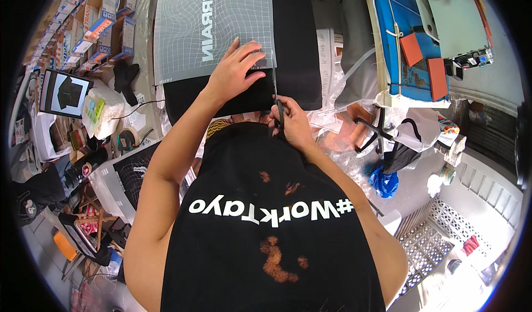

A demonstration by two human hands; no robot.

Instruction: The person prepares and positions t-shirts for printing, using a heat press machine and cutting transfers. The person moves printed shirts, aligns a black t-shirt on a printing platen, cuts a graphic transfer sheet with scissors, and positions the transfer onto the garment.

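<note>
A grey sheet printed with a warped white grid and large lettering lies over a black padded board in front of me. My left hand rests near the sheet's lower right corner, fingers apart and nothing gripped. In my right hand is a pair of scissors, my fingers wrapped round its dark handles. Its blades point away from me along the sheet's right edge, beside my left fingertips. Whether the blades are parted is hard to make out.
Stacked cardboard boxes stand at the far left, above a tablet showing a dark shirt. To the right, a blue-topped table carries red blocks. A chair base and a blue plastic bag are on the floor.
</note>
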